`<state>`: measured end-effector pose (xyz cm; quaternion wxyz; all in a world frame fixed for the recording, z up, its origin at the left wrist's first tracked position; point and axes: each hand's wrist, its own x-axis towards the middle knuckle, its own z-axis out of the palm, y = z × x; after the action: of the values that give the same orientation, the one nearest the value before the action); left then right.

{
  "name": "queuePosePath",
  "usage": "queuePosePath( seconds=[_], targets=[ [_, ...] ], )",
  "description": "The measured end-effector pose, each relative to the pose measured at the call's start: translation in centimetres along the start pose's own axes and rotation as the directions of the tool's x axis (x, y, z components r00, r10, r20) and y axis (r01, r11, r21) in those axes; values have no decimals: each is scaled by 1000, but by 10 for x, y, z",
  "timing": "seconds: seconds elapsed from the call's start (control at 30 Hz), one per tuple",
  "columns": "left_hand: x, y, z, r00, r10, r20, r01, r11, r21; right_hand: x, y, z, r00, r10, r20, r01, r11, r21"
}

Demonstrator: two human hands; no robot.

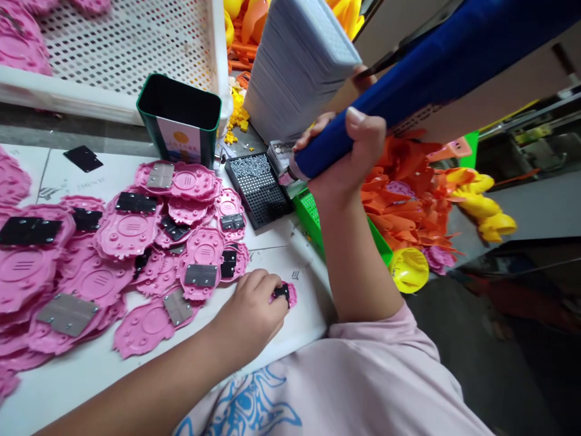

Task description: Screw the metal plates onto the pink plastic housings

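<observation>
In the head view, the left hand (258, 309) is low over the white tabletop (302, 260), seen from the back, its fingers curled over a pink plastic piece with a black plate (285, 293) and holding it near the table's front edge. The right hand (351, 151) is raised and wrapped around a thick blue cylindrical tool (342, 142). The tool slants down toward its narrow tip, which appears beside a black perforated tray (261, 191) partly covered with small silvery screws (256, 169). How far the tip is above the things under it I cannot tell.

Left of the hands, scalloped pink plastic panels (124, 224) lie in overlapping heaps, many carrying black or grey rectangular plates with screws. A loose flat black plate (84, 158) lies behind them. An open dark green container with a picture label (179, 121) stands between the panels and a white lattice-walled crate (131, 48), which holds more pink pieces. To its right stands a tall pale stack of sheets (299, 66). A bright green perforated basket (311, 212) is partly hidden by the right forearm, with orange plastic pieces (408, 206) heaped beyond it and a yellow cup-shaped piece (409, 270) beside it.
</observation>
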<state>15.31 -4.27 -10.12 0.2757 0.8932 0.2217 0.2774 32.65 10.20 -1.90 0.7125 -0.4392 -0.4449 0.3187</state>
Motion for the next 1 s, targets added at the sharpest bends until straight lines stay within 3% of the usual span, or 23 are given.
queuePosePath(
  seconds=[0.1, 0.23, 0.3, 0.43, 0.57, 1.0],
  targets=[
    [1, -1, 0, 1000, -3, -8, 3, 1000, -10, -28, -33, -12, 997, -10, 82, 10, 1000, -5],
    [3, 0, -1, 1000, -22, 7, 22, 999, -23, -78, -68, -34, 967, 133, 219, -148, 988, 54],
    [4, 1, -1, 1000, -26, 13, 27, 999, -29, -101, -73, -45, 951, 173, 256, -206, 973, 108],
    [4, 1, -2, 999, -28, 15, 28, 999, -32, -132, -72, -58, 963, 156, 221, -191, 970, 149],
    [6, 1, -2, 999, -24, 31, 25, 999, -35, -143, -72, -62, 960, 202, 195, -231, 963, 141],
    [6, 3, -6, 997, -37, 69, 39, 999, -31, -152, -67, -59, 973, 145, 178, -165, 981, 103]
  ],
)
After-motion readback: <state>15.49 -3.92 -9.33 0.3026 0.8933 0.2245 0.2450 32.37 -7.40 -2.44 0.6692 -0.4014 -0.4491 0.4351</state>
